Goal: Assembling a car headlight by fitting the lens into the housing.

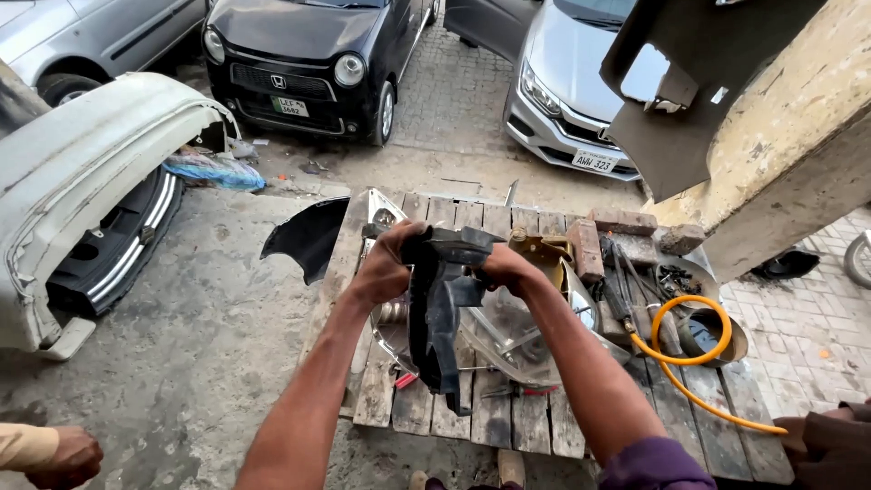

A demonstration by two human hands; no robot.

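- A dark plastic car part point(437, 313), long, ribbed and matt, is held upright above the middle of the wooden desk point(508, 422).
- The left hand point(388, 263) is closed around the part's upper end at its 9 o'clock side; the right hand point(504, 268) is wrapped shut on the same end at 3 o'clock.
- The desk is made of rough weathered planks; a clear headlight housing point(513, 340) lies on it just beneath the part.
- Worn red bricks point(603, 238) are stacked at the desk's 1 o'clock corner.
- An orange hose point(694, 349), smooth and looped, is laid at 3 o'clock over a round metal bowl point(721, 340); its contents cannot be made out.
- A white bumper point(82, 181) rests on the ground at 9 o'clock.
- Another person's hand point(63, 458) is seen at 8 o'clock.
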